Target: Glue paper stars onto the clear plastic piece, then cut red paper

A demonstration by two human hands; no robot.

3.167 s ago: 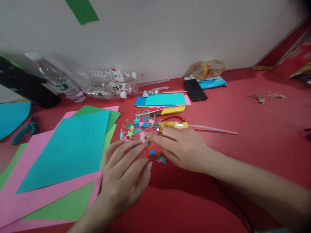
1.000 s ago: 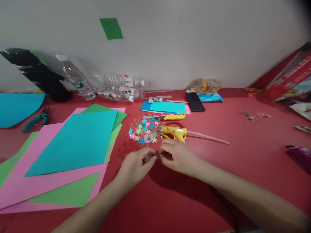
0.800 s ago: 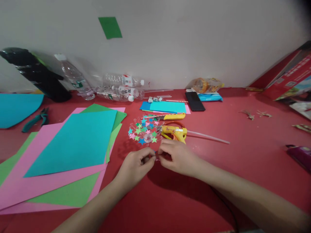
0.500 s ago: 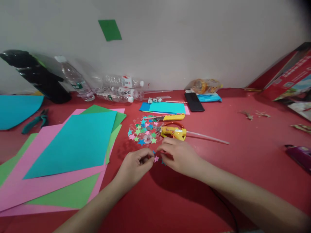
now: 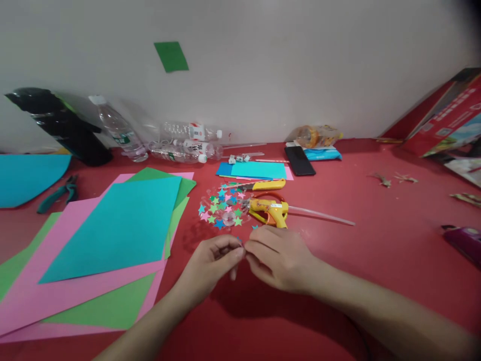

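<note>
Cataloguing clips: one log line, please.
left hand: pinching small pink piece | right hand: beside it | beyond: star cutouts, yellow glue gun

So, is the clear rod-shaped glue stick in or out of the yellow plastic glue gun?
Partly in, apparently: the glue stick meets the rear of the glue gun, with a long length sticking out; the inside is hidden.

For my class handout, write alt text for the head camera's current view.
A person's left hand and right hand are fingertip-close above a red table; anything pinched between them is too small to identify. Beyond them lie small colorful stars and a yellow glue gun, with colored paper sheets at the picture's left.
</note>
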